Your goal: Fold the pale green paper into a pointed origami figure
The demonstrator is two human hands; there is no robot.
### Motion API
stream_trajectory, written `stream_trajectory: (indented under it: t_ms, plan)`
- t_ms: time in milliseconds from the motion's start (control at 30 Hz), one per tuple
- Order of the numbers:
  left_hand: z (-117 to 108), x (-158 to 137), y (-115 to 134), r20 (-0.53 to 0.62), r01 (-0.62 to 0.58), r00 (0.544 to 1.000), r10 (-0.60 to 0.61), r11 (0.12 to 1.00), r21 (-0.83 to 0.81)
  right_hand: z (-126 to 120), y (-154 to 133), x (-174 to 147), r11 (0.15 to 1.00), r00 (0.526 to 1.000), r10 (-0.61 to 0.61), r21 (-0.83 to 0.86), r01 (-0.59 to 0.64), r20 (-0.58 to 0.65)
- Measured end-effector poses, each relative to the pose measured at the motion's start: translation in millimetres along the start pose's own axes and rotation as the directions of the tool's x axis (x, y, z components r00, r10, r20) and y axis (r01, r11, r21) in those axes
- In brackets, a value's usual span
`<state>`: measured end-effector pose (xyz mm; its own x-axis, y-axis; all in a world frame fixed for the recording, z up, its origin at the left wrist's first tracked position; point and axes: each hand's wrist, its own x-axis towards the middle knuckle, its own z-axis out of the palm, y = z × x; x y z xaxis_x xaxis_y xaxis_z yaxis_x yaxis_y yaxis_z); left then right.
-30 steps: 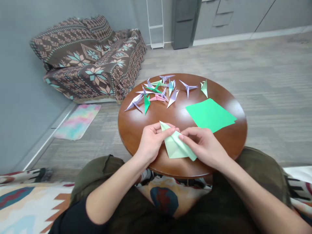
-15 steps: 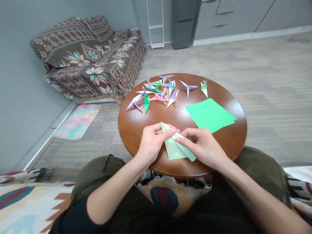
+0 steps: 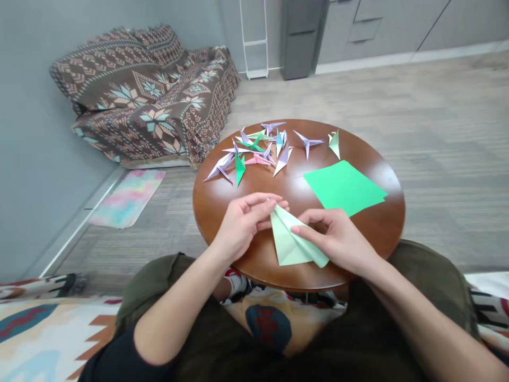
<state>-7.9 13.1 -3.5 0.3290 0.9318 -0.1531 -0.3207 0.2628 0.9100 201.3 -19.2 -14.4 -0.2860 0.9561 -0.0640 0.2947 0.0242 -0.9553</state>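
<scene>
The pale green paper (image 3: 292, 245) is lying in front of the person, at the near side of the round brown surface (image 3: 264, 183); its narrow tip is pointing away and its wide end is facing the person; a crease is running down its length and a narrow flap is showing along the right side; whether the paper is fully resting on the surface or lifting slightly, I cannot tell.

Both hands are gripping it; the left hand (image 3: 248, 220) is pinching near the tip between thumb and fingers; the right hand (image 3: 338, 236) is holding the right edge, its thumb lying on top and its fingers partly hidden.

In my judgement, the fold is calling for a steady tip and light pressure; the right thumb should be keeping the flap's edge true to the crease, pressing from the tip toward the wide end; uneven layers would be risking a blunt, skewed point; thin paper is likely creasing wherever it is squeezed.

Beyond the right hand, green sheets (image 3: 345, 188) are lying flat, slightly misaligned at one corner; farther off, folded figures (image 3: 239, 171) are clustering toward the far left; a patterned sofa (image 3: 155, 101) is standing beyond the surface.
</scene>
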Motion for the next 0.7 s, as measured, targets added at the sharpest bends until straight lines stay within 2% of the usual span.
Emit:
stream_trajectory:
  t_ms: [100, 233, 533, 700]
  plan:
    - [0.6, -0.2, -5.5, 0.068, 0.034, 0.997, -0.038, 0.998, 0.053, -0.2, -0.2, 0.3, 1.0, 1.0, -0.003, 0.008, 0.003, -0.012]
    - [0.2, 1.2, -9.5, 0.037, 0.014, 0.999, -0.016, 0.997, 0.069, 0.5, -0.5, 0.9, 0.999, 0.998, -0.038, -0.023, 0.036, -0.05]
    - [4.2, 1.6, -13.0, -0.045, 0.005, 0.999, -0.003, 0.999, 0.034, 5.3, -2.2, 1.4, 0.997, 0.996, -0.024, 0.074, 0.03, -0.084]
    - [5.5, 2.1, -14.4, -0.066, 0.005, 0.998, -0.003, 1.0, 0.017, 8.2, -1.8, 0.4, 0.999, 0.994, -0.044, 0.019, 0.046, -0.102]
